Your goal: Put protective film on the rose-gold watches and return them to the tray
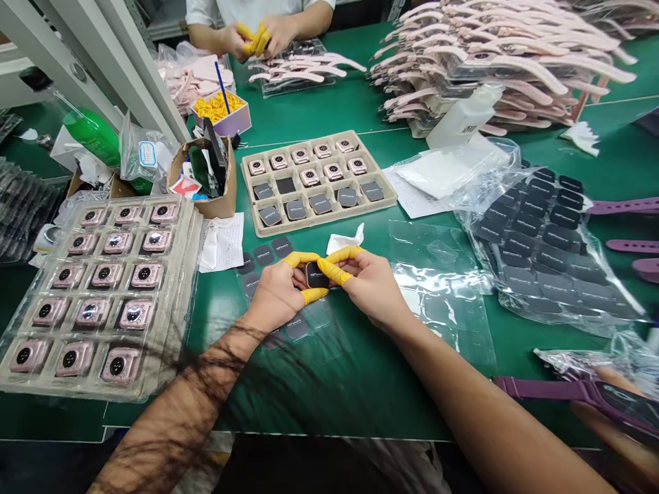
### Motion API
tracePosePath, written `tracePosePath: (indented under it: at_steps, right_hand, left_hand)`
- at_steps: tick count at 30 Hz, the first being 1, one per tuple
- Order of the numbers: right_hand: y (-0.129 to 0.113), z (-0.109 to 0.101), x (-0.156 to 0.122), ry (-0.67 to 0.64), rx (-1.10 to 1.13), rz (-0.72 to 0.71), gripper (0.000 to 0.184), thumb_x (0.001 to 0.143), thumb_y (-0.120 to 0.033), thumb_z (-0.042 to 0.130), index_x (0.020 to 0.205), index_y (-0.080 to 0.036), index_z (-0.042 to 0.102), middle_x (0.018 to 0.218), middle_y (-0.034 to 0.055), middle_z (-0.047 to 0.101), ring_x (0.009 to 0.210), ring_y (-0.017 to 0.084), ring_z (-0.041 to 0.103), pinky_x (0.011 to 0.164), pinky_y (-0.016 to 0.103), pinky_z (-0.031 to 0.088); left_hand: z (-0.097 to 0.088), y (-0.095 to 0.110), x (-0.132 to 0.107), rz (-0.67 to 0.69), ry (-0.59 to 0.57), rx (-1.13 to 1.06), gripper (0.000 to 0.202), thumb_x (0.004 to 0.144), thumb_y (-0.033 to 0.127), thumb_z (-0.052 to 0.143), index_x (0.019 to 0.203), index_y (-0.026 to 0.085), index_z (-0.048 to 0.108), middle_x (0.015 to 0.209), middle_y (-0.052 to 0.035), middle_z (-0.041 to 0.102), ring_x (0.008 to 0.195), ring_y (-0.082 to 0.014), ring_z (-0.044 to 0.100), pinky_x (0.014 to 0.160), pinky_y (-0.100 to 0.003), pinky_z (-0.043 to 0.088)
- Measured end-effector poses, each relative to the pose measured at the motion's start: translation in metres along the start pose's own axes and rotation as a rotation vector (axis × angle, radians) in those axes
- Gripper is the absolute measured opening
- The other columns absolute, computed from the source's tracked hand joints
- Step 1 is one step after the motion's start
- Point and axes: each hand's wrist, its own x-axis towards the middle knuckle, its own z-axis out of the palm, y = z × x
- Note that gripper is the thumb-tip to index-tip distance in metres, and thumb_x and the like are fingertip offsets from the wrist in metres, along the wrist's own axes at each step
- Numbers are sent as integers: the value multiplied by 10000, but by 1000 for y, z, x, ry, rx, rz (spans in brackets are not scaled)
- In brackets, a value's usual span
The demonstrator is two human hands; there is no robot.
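Observation:
My left hand [278, 293] and my right hand [373, 285] meet over the green bench mat [355, 405], both wearing yellow finger cots. Between their fingertips they pinch a small black square watch piece [316, 276] with a coppery edge. A white folded wipe [342, 240] lies just beyond my right fingers. Under and left of my hands sits a transparent sheet holding dark square film pads [265, 255], partly hidden by my left hand.
A beige tray of watches and dark pads [319, 182] lies ahead, with a larger tray of rose-gold watches [103, 295] at left. Pink straps [504, 68] are piled at upper right. A co-worker's hands [260, 38] work at the far side, and another person's hand [602, 412] holds a purple strap at lower right.

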Motion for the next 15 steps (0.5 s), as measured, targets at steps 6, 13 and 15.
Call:
tracePosePath:
  at_steps: [6,13,15]
  right_hand:
    - [7,1,3,265,-34,-61,485,758,-538,741,1100,-258,543,962,-11,619,618,117,611,574,303,561]
    - [0,14,-3,-116,-926,-536,280,968,-408,523,1099,-233,698,976,71,649,816,192,613,674,315,456]
    - [-3,16,-4,-153,-1037,-550,292,986,-383,503,1114,-229,715,987,76,655,840,187,619,667,298,433]
  left_hand:
    - [3,-3,-2,-44,62,-186,554,636,188,856,1150,158,651,791,-21,697,691,-130,635,699,-261,540]
    - [-32,19,41,180,299,-108,631,637,331,886,1203,197,642,1235,-100,649,961,-210,649,761,-300,557]
    - [-47,25,79,238,377,263,581,613,297,897,1139,167,687,1231,-118,643,1081,-253,612,927,-362,518]
